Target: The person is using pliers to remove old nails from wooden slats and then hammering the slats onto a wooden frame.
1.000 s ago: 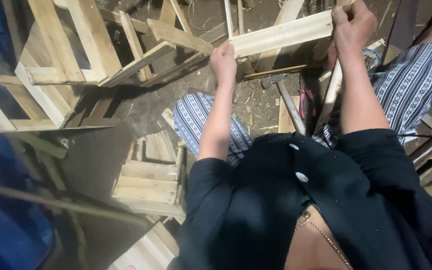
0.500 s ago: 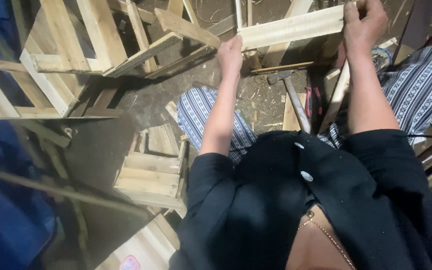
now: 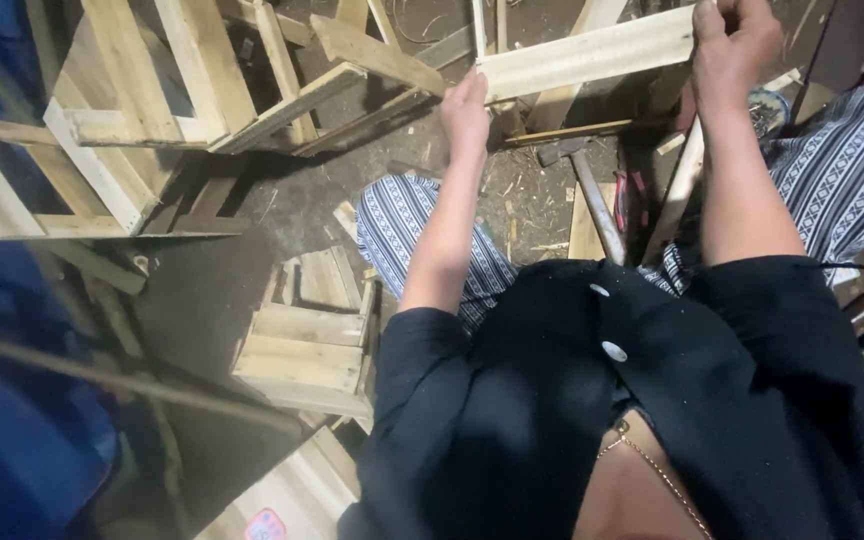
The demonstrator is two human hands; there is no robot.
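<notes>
A pale wooden slat (image 3: 592,52) runs across the top of the head view. My left hand (image 3: 466,108) grips its left end, fingers curled around the edge. My right hand (image 3: 735,42) closes over its right end near the top edge. A second slat (image 3: 680,185) hangs down from under the right hand toward my lap. A hammer (image 3: 592,195) with a wooden handle lies on the dirt floor between my knees, apart from both hands.
Wooden crate frames (image 3: 152,110) are stacked at the upper left. A small slatted crate (image 3: 307,335) sits on the floor by my left leg. Loose slats and chips litter the ground. A blue sheet (image 3: 12,440) fills the lower left.
Both hands and the slat they hold have shifted slightly up and to the right in view. The grips look unchanged.
</notes>
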